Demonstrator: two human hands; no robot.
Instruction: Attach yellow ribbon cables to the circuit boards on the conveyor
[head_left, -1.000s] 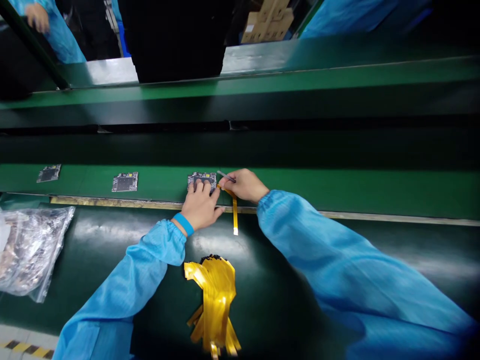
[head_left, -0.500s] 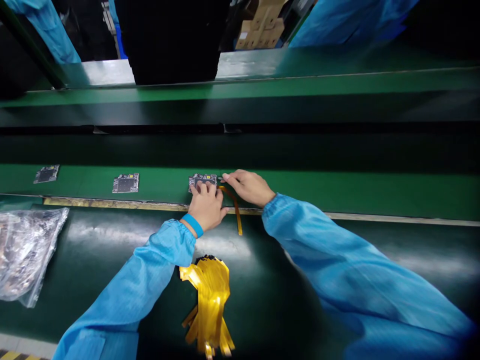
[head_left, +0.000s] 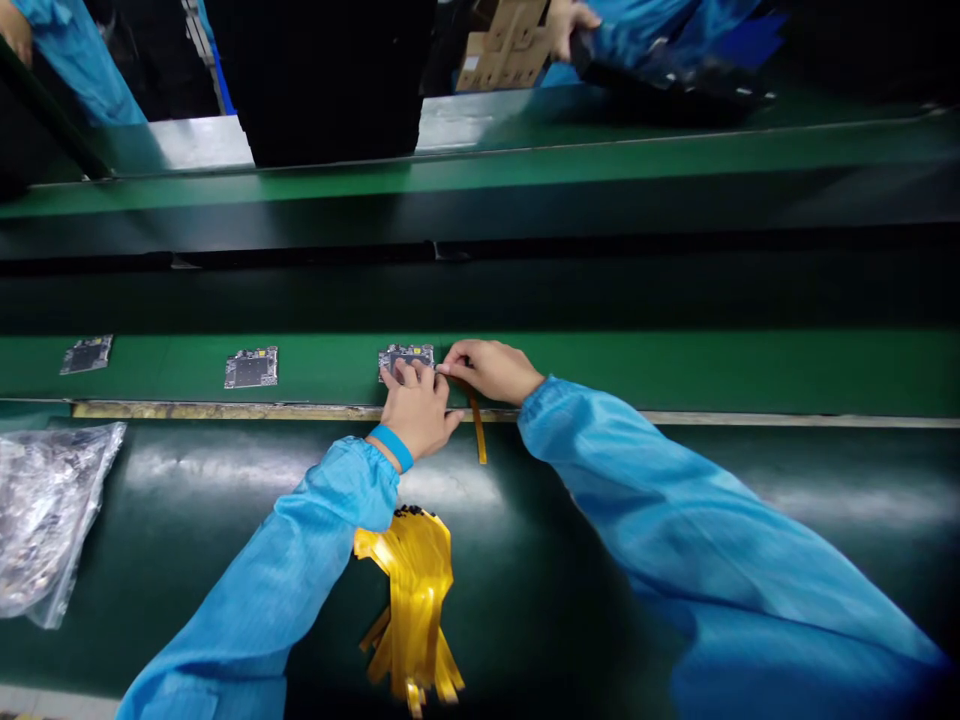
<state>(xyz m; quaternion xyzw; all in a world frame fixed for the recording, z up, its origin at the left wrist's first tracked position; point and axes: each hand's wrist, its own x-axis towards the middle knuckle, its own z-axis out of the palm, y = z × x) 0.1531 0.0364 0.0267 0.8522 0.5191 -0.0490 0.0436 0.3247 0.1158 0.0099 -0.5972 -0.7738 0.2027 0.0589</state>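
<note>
A dark circuit board [head_left: 406, 356] lies on the green belt in front of me. My left hand [head_left: 420, 405], with a blue band at the wrist, rests spread fingertips on the board's lower edge. At the board's right edge my right hand [head_left: 491, 370] pinches the upper end of an orange flat ribbon cable [head_left: 479, 430]; its tail hangs over the belt's front edge. The fingers hide where cable and board meet. Below my left sleeve lies a fanned bundle of yellow ribbon cables [head_left: 420, 590] with black ends.
Two more circuit boards, a nearer one [head_left: 252, 368] and a farther one [head_left: 86, 354], lie leftward on the belt [head_left: 712, 370]. A clear plastic bag [head_left: 52, 520] of small parts sits at left. Across the line, a co-worker's hand [head_left: 574, 22] holds a dark object [head_left: 660, 70].
My right fingers have closed in on the board's right edge with the cable's end. My left hand stays on the board. Across the line, a co-worker's hand with a dark object has appeared.
</note>
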